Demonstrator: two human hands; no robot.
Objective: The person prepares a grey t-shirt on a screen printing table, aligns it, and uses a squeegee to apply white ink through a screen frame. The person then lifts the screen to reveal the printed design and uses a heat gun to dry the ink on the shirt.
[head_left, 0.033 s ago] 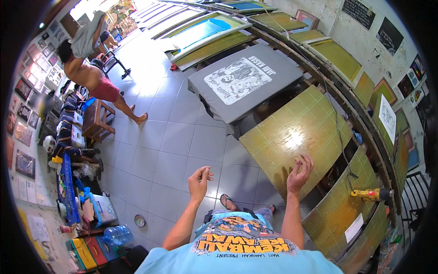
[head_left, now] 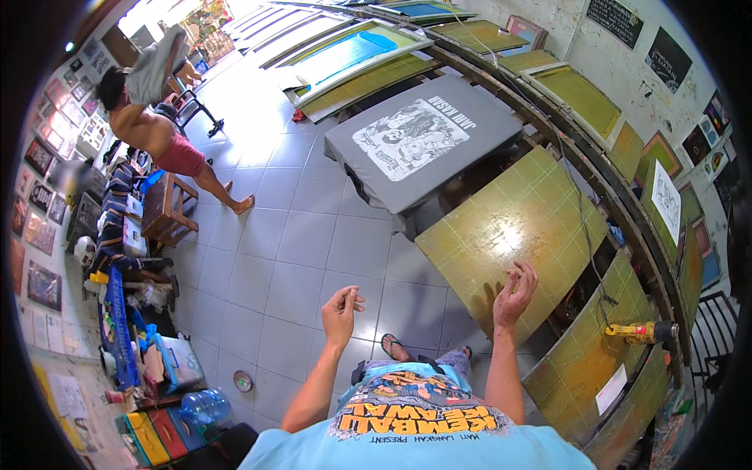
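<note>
My left hand [head_left: 341,315] hangs over the tiled floor with its fingers curled in, and no object shows in it. My right hand [head_left: 515,294] hovers in front of a bare greenish-yellow board [head_left: 509,211], fingers half bent and apart, holding nothing. Beyond that board a dark grey T-shirt [head_left: 439,184] lies stretched over another board. It carries a white print [head_left: 411,137] of figures and lettering. To the right of my right forearm is another greenish board [head_left: 587,352].
A yellow and black heat gun [head_left: 642,332] lies at the right, near a dark cable [head_left: 580,188]. Several framed screens [head_left: 345,59] line the rack. Across the floor at left, a person [head_left: 160,133] handles a grey garment beside a wooden stool [head_left: 170,207]. A water bottle [head_left: 205,406] lies lower left.
The view has shifted very slightly. The person at the left has moved their head and the raised grey garment a little. My hands keep nearly the same pose.
</note>
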